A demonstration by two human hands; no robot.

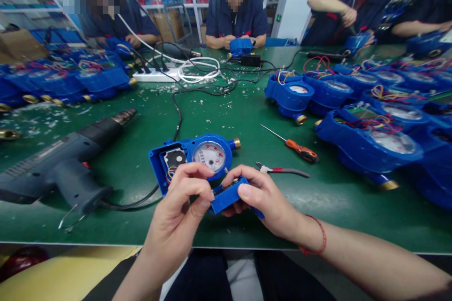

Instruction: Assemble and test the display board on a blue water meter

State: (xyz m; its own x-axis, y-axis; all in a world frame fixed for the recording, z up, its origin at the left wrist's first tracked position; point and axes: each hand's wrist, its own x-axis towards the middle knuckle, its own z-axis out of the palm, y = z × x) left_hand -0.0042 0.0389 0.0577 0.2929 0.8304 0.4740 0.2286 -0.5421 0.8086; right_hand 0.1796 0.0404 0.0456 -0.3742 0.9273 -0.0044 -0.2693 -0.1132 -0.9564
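My right hand (264,197) holds a small blue plastic housing (229,197) above the near edge of the bench, thumb on its face and fingers behind. My left hand (183,195) is closed in a pinch at the housing's left end; what is between the fingertips is too small to make out. Just beyond both hands lies a blue water meter (226,143) with a round dial, a brass fitting and an uncovered compartment. In that compartment are a black-and-white module (175,156) and thin coloured wires, partly hidden by my left hand.
A heat gun (70,164) lies at left. Cutting pliers (282,170) and an orange screwdriver (300,149) lie to the right. Wired water meters (374,141) crowd the right side, more (99,77) the left. A power strip (157,74) with tangled cables is farther back. Several co-workers sit opposite.
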